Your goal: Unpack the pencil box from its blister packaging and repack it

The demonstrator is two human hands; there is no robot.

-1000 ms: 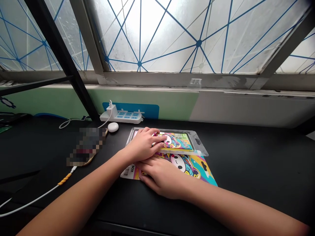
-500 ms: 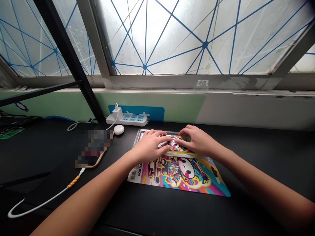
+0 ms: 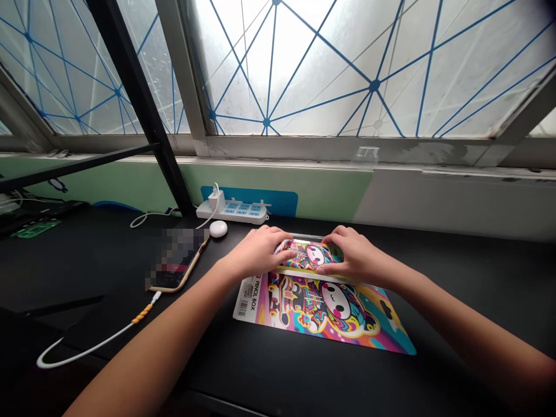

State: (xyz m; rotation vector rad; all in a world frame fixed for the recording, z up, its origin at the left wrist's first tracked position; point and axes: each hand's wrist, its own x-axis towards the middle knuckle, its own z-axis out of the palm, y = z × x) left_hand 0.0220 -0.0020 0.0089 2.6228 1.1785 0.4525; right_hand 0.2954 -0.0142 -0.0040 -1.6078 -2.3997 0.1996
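Both hands meet over a brightly printed pencil box (image 3: 306,256) at the center of the frame, set above a black counter (image 3: 478,301). The left hand (image 3: 258,252) covers the box's left end: its fingers reach along the far edge while the thumb lies over the printed face, parted from them. How firmly that hand holds the box cannot be told. The right hand (image 3: 358,255) straddles the opposite end, forefinger bent at the far edge and thumb along the near edge, so the right end of the box sits in the gap between thumb and fingers, gripped there. Between the two hands the middle of the box shows, with its white-faced cartoon character.

A strip of clear plastic packaging (image 3: 306,237) shows just beyond the box. Nearer the lower edge of the frame, a colorful backing card (image 3: 330,313) lies flat on the counter, its left end marked "PENCIL BOX" beside a barcode. The box hides the card's far edge.

Left of the hands lies a phone (image 3: 191,277), its screen partly pixelated, with a white cable (image 3: 93,351) at its near end. A rounded white case (image 3: 218,229) sits just beside its far end, and a white power strip (image 3: 243,212) stands behind, below the window (image 3: 304,69).
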